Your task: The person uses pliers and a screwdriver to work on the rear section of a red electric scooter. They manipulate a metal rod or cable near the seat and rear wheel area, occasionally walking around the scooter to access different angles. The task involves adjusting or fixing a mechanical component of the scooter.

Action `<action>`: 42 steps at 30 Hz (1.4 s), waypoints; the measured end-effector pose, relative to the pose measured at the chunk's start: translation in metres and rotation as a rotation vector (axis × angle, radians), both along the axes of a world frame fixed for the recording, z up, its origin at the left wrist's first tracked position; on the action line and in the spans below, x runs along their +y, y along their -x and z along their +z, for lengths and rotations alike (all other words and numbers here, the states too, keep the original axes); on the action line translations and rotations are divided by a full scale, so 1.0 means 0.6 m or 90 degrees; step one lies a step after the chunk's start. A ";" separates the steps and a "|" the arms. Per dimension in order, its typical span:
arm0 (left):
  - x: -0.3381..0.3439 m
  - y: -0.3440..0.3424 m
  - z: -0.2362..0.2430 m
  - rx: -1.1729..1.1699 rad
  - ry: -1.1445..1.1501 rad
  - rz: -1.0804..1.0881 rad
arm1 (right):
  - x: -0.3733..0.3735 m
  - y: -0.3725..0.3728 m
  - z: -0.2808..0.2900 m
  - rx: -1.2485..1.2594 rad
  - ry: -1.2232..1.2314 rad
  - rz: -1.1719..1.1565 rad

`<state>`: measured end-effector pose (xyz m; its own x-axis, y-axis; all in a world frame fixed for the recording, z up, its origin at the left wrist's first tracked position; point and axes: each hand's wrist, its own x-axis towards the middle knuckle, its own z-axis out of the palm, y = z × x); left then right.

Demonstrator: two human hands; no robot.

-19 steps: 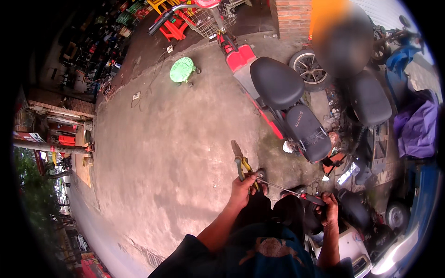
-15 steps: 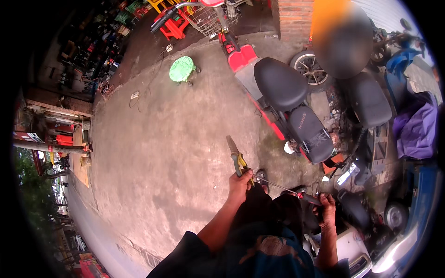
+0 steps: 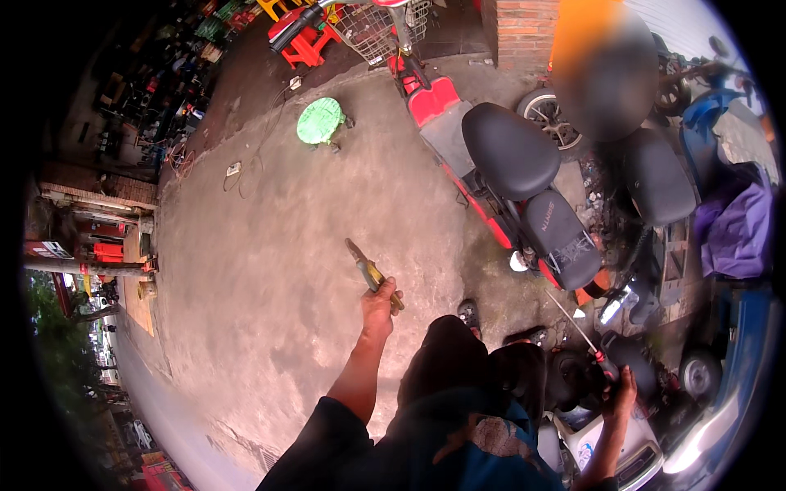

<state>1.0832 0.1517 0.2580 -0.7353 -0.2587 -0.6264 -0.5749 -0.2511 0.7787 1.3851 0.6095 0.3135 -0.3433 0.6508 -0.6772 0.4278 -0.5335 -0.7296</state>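
My left hand (image 3: 378,309), stretched out over the concrete, is closed around pliers (image 3: 367,266). They have yellow-and-grey handles, and their dark end points away from me to the upper left. On the right, my right hand (image 3: 623,394) grips a screwdriver (image 3: 604,360) by its red-and-black handle. Its long thin shaft slants up and left, with the tip near the rear of a red electric scooter (image 3: 512,155). Wide apart, the two tools do not touch. Part of the right hand's grip is too dark to make out.
A round stool with a green cover (image 3: 320,120) stands on the concrete floor (image 3: 270,221). Beyond it is a red plastic stool (image 3: 304,47). At right are a blurred person (image 3: 610,69), a black seat (image 3: 659,176) and purple cloth (image 3: 737,221). A white scooter body (image 3: 622,446) is beside my right arm.
My hands have moved apart: the left with the pliers to the left, the right with the screwdriver to the right and down. The screwdriver's tip has left the pliers and now points upward.
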 end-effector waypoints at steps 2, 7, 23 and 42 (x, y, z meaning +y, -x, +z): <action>-0.026 0.010 -0.026 -0.055 0.034 -0.041 | -0.013 -0.013 -0.010 -0.026 0.018 0.020; -0.088 0.122 -0.080 0.005 0.179 -0.063 | -0.060 -0.070 -0.049 -0.076 0.019 -0.004; -0.072 -0.165 -0.175 -0.352 0.171 -0.222 | -0.043 -0.161 -0.117 -0.020 0.113 -0.067; 0.312 -0.234 -0.044 -0.133 0.179 -0.566 | 0.198 -0.313 -0.124 0.068 0.102 -0.137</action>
